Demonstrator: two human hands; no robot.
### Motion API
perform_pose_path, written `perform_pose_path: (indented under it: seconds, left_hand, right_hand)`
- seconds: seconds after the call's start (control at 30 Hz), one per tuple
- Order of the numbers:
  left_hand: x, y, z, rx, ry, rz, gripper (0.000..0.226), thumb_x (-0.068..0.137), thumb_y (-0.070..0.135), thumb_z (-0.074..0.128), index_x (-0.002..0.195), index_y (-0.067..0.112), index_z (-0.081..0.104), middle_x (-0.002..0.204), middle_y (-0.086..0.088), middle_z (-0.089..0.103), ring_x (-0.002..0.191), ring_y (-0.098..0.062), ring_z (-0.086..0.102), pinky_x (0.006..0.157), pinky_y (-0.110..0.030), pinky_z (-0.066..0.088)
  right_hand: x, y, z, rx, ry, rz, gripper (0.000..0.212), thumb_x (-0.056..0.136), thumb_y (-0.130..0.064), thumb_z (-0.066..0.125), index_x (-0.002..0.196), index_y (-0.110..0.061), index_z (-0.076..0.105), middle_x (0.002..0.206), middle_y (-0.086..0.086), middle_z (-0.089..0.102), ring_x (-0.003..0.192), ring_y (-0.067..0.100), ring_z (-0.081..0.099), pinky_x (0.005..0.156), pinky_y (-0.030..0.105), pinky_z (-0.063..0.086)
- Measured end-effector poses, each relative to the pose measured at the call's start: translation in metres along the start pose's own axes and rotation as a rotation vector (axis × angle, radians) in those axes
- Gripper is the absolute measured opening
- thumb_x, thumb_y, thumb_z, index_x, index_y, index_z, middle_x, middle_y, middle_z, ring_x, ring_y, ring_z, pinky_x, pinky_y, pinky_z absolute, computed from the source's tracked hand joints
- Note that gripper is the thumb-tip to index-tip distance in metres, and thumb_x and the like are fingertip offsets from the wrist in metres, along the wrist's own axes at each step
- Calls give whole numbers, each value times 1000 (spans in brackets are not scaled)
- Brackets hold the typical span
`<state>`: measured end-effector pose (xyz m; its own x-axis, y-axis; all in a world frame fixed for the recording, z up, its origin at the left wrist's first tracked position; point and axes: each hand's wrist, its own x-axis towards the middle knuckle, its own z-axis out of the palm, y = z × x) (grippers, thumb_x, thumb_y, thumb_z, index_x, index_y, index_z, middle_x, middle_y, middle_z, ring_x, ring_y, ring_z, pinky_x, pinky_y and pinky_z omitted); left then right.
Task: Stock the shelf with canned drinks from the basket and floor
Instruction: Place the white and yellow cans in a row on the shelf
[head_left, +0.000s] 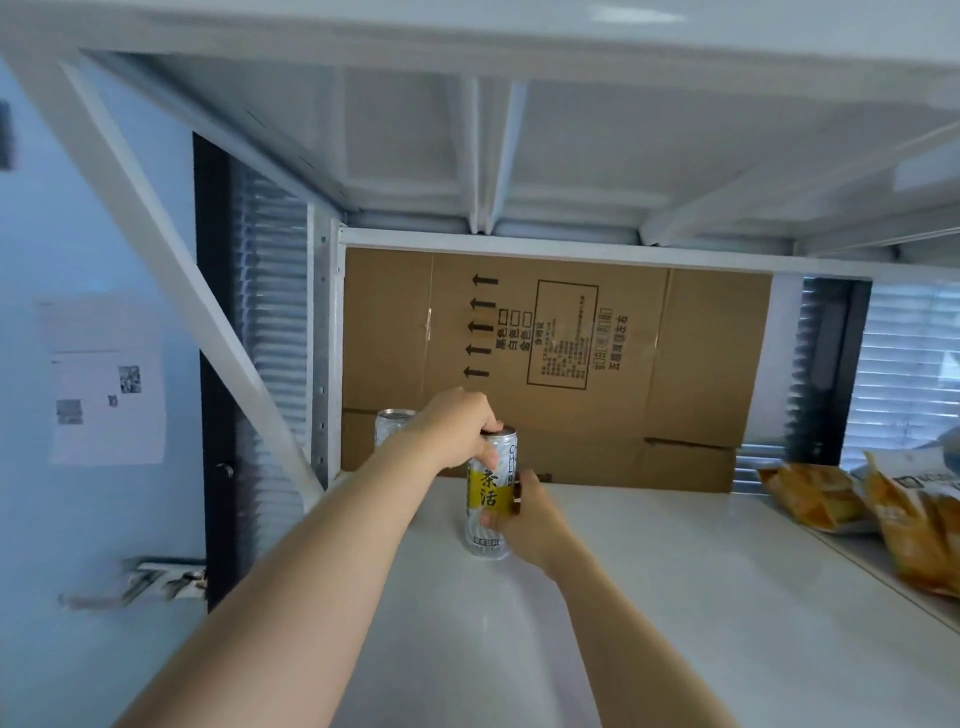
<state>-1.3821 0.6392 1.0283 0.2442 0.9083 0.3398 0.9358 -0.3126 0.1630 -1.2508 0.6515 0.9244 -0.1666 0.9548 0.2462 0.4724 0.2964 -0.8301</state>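
We hold the can (488, 499) upright on the white shelf (649, 597) with both hands. Our left hand (457, 431) curls its fingers over the rim and pinches the top, while our right hand (524, 514) wraps thumb and fingers round the lower body, likely to steady it and set it square. Its long axis is vertical, with the lid under the left fingers, the base just below the right fingers and the yellow label facing us; a second can (392, 426) stands just behind the left fingers.

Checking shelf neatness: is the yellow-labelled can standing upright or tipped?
Upright: the can has its base down at the shelf, rim on top; left hand grips its top, right hand its side.
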Motion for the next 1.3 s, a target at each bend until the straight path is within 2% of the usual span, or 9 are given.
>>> perform_pose_path:
  seconds: [0.33, 0.53, 0.7, 0.87, 1.03, 1.13, 1.2, 1.27, 1.3]
  left_hand:
    - [26, -15, 6, -15, 9, 22, 59, 77, 23, 79, 131, 10, 59, 133, -11, 61, 118, -26, 59, 100, -38, 47]
    - [25, -22, 14, -95, 65, 17, 59, 79, 25, 77, 133, 13, 57, 134, -8, 60, 119, -24, 58, 99, -36, 44]
    - [25, -22, 20, -178, 75, -12, 57, 80, 23, 76, 133, 13, 57, 134, -8, 60, 120, -23, 58, 102, -39, 44]
    - [21, -25, 26, -261, 125, -41, 56, 81, 21, 76, 133, 16, 58, 133, -7, 60, 120, -22, 57, 101, -38, 44]
    - [18, -26, 25, -350, 122, -85, 55, 80, 20, 77, 132, 16, 59, 134, -5, 60, 121, -19, 57, 101, -33, 45]
    - [11, -22, 21, -372, 110, -91, 57, 83, 22, 74, 136, 16, 54, 139, -4, 56, 126, -19, 54, 104, -33, 41]
    - [2, -16, 14, -432, 168, -103, 53, 87, 21, 70, 137, 18, 53, 139, -3, 55, 126, -19, 53, 105, -31, 40]
    - [-9, -12, 6, -527, 294, -134, 41, 89, 20, 67, 128, 17, 60, 134, -1, 60, 123, -17, 56, 107, -32, 42]
    - [-16, -11, 1, -590, 357, -150, 36, 89, 19, 67, 124, 15, 63, 129, 1, 62, 120, -15, 57, 106, -31, 44]
  right_hand:
    - [26, 14, 13, 89, 33, 0, 41, 87, -16, 69, 124, -20, 49, 111, -3, 64, 102, 15, 62, 91, 35, 53]
    - [27, 21, 18, 133, 56, -50, 53, 91, -18, 65, 139, -25, 43, 115, -6, 64, 98, 9, 60, 83, 25, 50]
    - [28, 29, 21, 129, 89, -45, 56, 90, -20, 66, 141, -26, 45, 120, -6, 65, 104, 11, 62, 91, 33, 53]
    - [30, 30, 22, 167, 83, -47, 53, 90, -16, 66, 138, -29, 46, 118, -7, 66, 106, 11, 63, 90, 31, 53]
    - [28, 31, 19, 170, 62, -5, 42, 88, -16, 70, 126, -26, 55, 108, -9, 72, 96, 6, 68, 76, 15, 52]
    - [27, 31, 11, 266, 48, 81, 57, 81, -30, 76, 131, -17, 52, 108, 1, 72, 94, 15, 70, 83, 33, 57]
    - [25, 30, -1, 275, 47, 97, 69, 76, -39, 77, 135, -12, 52, 111, 10, 70, 83, 13, 65, 68, 26, 53]
    - [8, 8, -17, 267, 51, 71, 47, 84, -28, 75, 124, -9, 61, 100, 7, 69, 70, 6, 55, 54, 15, 43]
    - [-3, -5, -24, 252, 53, 63, 30, 86, -22, 73, 114, -11, 66, 93, 3, 70, 69, 5, 54, 54, 15, 41]
